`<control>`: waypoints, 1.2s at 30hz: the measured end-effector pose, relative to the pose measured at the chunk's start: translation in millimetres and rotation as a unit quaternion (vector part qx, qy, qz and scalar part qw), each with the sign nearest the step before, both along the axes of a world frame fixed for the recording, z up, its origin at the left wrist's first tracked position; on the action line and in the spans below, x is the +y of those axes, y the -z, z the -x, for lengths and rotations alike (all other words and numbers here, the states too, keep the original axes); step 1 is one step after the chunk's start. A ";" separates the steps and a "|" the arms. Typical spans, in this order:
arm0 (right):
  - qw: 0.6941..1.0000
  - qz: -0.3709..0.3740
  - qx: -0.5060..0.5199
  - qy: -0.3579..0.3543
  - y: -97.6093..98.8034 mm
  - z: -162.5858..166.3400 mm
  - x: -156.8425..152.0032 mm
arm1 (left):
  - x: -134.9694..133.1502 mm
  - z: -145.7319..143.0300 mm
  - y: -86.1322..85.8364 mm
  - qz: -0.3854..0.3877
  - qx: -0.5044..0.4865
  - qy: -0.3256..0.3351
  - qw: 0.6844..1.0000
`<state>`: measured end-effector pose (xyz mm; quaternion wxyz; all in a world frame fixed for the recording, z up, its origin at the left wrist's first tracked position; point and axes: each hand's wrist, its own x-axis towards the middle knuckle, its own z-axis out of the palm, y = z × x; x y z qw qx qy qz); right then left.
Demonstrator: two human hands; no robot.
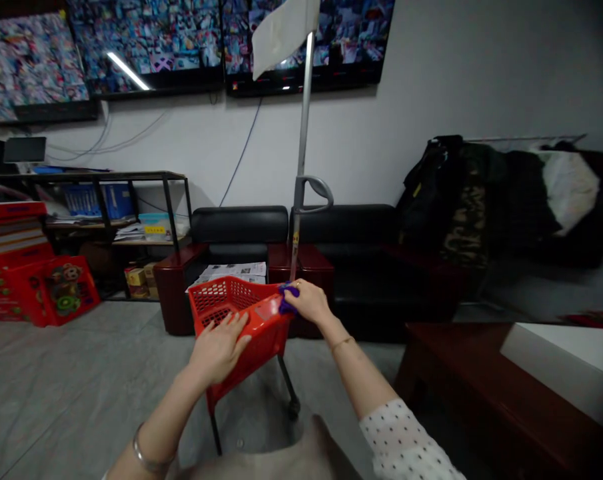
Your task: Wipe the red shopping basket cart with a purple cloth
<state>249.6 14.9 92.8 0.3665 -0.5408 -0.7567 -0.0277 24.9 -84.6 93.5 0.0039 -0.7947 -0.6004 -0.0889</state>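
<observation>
A small red plastic shopping cart on black wheels stands on the floor in front of me. My left hand lies on its near rim with the fingers curled over the edge. At the cart's right corner my right hand is closed on a purple cloth, pressing it against the rim. A grey metal pole with a curved handle rises from the cart's far side and carries a white flag at the top.
A black sofa with dark red armrests stands behind the cart, newspapers on its left seat. Dark coats hang on a rack at right. A dark wooden table sits at lower right. Red boxes and a metal shelf stand at left.
</observation>
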 end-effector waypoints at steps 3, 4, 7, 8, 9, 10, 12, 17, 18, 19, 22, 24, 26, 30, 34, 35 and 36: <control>0.998 -0.011 0.020 0.053 5.2 11.1 -0.2 | 7.0 4.1 -5.8 0.014 0.015 -0.023 1.000; 0.998 -0.040 0.017 0.044 8.5 22.1 -5.8 | 11.1 3.9 -6.8 0.020 0.020 -0.050 0.998; 0.991 -0.134 0.005 -0.014 19.4 52.6 -21.6 | 23.3 1.9 -4.6 -0.005 0.036 -0.129 0.991; 0.988 -0.150 0.003 -0.031 21.9 55.2 -22.2 | 26.5 2.0 -2.4 -0.028 0.042 -0.140 0.989; 0.987 -0.155 0.006 -0.041 23.4 52.1 -19.4 | 29.2 2.8 0.1 -0.052 0.047 -0.141 0.988; 0.988 -0.148 0.014 -0.039 24.0 43.8 -13.5 | 31.3 4.3 2.5 -0.074 0.051 -0.134 0.987; 0.992 -0.114 0.047 0.002 23.8 19.0 3.8 | 34.8 8.3 5.7 -0.103 0.054 -0.109 0.987; 0.984 -0.115 0.114 0.079 34.7 8.9 19.1 | 43.5 12.2 4.1 -0.113 0.030 -0.104 0.988; 0.981 -0.141 0.120 0.065 39.6 21.7 12.3 | 45.0 13.1 3.5 -0.119 0.026 -0.108 0.987; 0.977 -0.169 0.125 0.044 44.7 36.3 4.2 | 46.2 14.9 3.2 -0.123 0.026 -0.109 0.986; 0.968 -0.230 0.099 -0.033 54.4 66.8 -11.9 | 47.7 25.0 2.5 -0.110 0.049 -0.103 0.987; 0.971 -0.223 0.079 -0.038 52.0 60.6 -6.6 | 47.4 32.4 1.4 -0.089 0.060 -0.100 0.989; 0.980 -0.175 0.091 0.012 43.4 34.7 9.8 | 46.5 35.5 -1.0 -0.067 0.062 -0.105 0.990; 0.970 -0.056 0.193 0.136 27.0 -14.2 42.9 | 45.3 26.3 -7.0 -0.038 0.077 -0.130 0.988; 0.954 -0.096 0.236 0.157 38.7 12.6 32.8 | 45.5 19.5 -9.3 -0.029 0.088 -0.136 0.986; 0.955 -0.135 0.225 0.139 46.4 27.8 25.2 | 45.9 21.0 -8.9 -0.030 0.089 -0.138 0.986; 0.954 -0.180 0.210 0.113 54.8 42.4 17.8 | 46.7 23.7 -8.2 -0.032 0.091 -0.140 0.985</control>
